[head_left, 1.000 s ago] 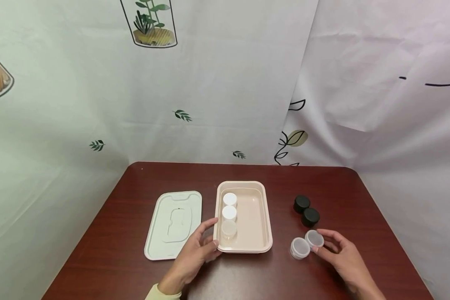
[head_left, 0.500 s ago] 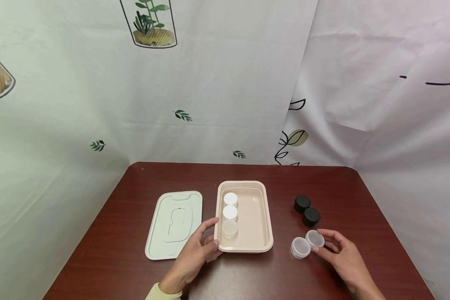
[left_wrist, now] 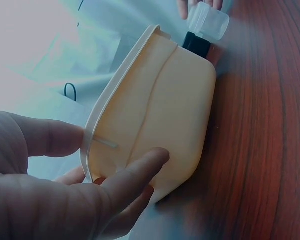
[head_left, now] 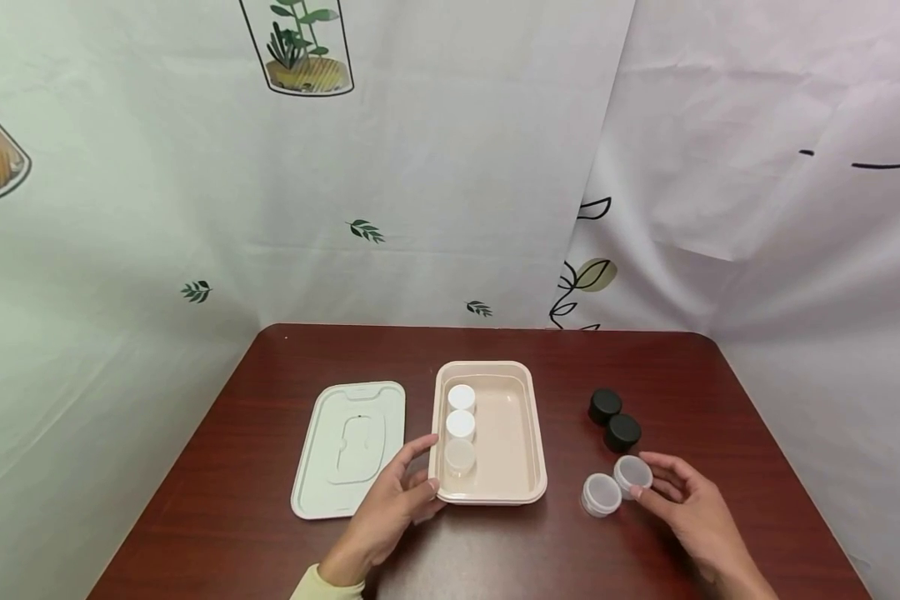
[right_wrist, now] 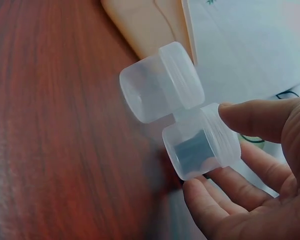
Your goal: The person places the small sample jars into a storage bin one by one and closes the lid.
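Observation:
My left hand (head_left: 392,510) grips the near left corner of a beige plastic box (head_left: 504,497), thumb and fingers around its rim and side. Inside along the left wall stand a row of small jars: two white ones (head_left: 461,397) and a translucent one (head_left: 461,457). To the box's right, my right hand (head_left: 693,510) pinches a clear lidded jar (head_left: 633,475) between thumb and fingers. Beside it on the table is a second clear jar (head_left: 602,494), close to the first. Whether the pinched jar is off the table, I cannot tell.
Two black jars (head_left: 605,405) (head_left: 622,432) stand behind the clear ones. A pale flat lid (head_left: 354,500) lies left of the box. The dark red table (head_left: 487,558) ends at a printed cloth backdrop (head_left: 450,167).
My right hand and its pinched jar have shifted slightly away from me and to the right, parting a little from the other clear jar. My left hand keeps its grip on the box.

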